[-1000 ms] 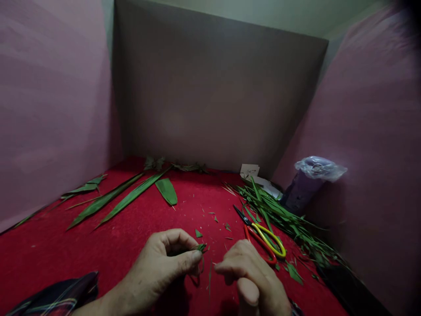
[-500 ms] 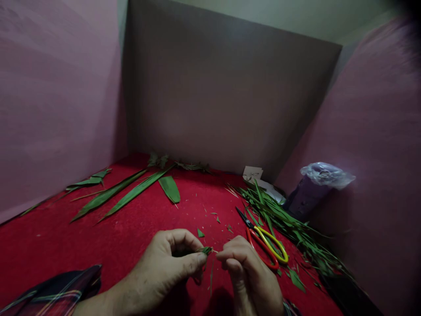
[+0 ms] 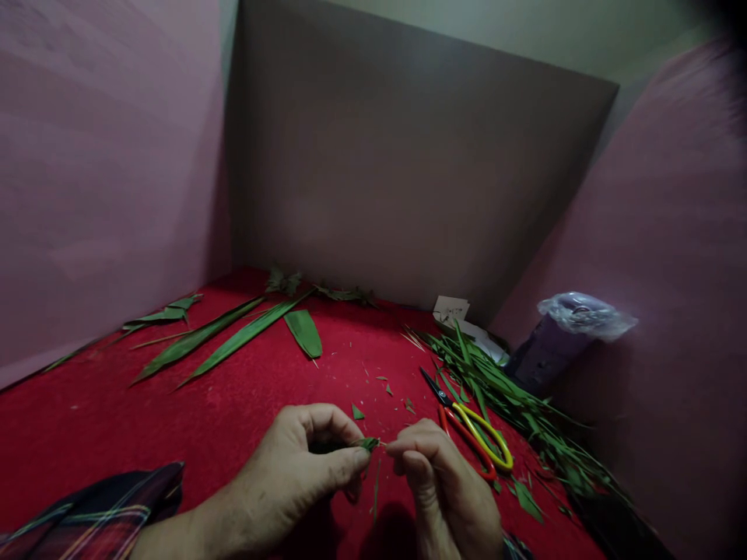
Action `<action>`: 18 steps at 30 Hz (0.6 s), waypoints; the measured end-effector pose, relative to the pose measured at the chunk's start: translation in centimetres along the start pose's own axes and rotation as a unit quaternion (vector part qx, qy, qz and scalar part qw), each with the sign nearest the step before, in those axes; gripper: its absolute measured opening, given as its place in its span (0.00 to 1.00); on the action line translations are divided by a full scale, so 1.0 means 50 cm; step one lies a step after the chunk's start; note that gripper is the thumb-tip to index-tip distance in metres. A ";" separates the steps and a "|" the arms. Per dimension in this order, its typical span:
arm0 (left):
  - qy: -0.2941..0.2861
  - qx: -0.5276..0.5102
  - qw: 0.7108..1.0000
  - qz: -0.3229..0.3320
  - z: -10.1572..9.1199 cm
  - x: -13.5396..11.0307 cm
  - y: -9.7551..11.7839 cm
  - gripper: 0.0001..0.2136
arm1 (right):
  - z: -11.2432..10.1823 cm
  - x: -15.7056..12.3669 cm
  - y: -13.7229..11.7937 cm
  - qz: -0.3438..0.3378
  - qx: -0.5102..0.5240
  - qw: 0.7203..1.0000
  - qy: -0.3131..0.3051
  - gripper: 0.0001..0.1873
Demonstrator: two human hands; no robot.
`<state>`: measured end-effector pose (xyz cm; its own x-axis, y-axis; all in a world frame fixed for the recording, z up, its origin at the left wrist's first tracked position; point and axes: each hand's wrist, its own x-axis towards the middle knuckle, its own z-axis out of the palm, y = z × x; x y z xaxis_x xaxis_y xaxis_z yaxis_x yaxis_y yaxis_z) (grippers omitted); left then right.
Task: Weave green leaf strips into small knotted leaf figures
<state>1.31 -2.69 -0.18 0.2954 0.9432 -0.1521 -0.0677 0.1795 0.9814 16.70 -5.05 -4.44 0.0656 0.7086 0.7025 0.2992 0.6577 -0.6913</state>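
Between the thumb and forefinger of my left hand is a small folded piece of green leaf. A thin pale strand sticks out of its right end, and the fingertips of my right hand close on it. Whether the strand is a stem or a small stick cannot be made out. Just beyond my right hand lie scissors with black blades and one red and one yellow handle. A small triangular leaf scrap rests on the red cloth beyond my fingers.
Long green leaves and a broad cut leaf lie on the red cloth at the left. A heap of narrow leaves spreads along the right, beside a purple container topped with clear plastic. A white card stands behind.
The view has shifted slightly. Both hands keep nearly the same pose, still closed on the leaf piece and its strand.
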 end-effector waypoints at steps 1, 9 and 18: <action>0.000 0.004 1.000 0.000 0.000 0.000 0.002 0.08 | 0.000 0.000 0.001 0.001 -0.001 1.000 0.000 0.13; -0.004 0.003 1.000 -0.005 0.000 -0.003 0.000 0.08 | 0.000 -0.001 0.002 0.003 -0.006 1.000 0.006 0.14; 0.002 -0.007 1.000 -0.008 -0.002 0.007 -0.014 0.07 | 0.000 -0.004 0.004 0.006 0.002 1.000 -0.009 0.13</action>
<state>1.36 -2.47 -0.96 0.2925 0.9414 -0.1680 -0.0768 0.1982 0.9771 16.77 -5.06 -4.72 0.0524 0.7204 0.6916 0.2943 0.6507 -0.7000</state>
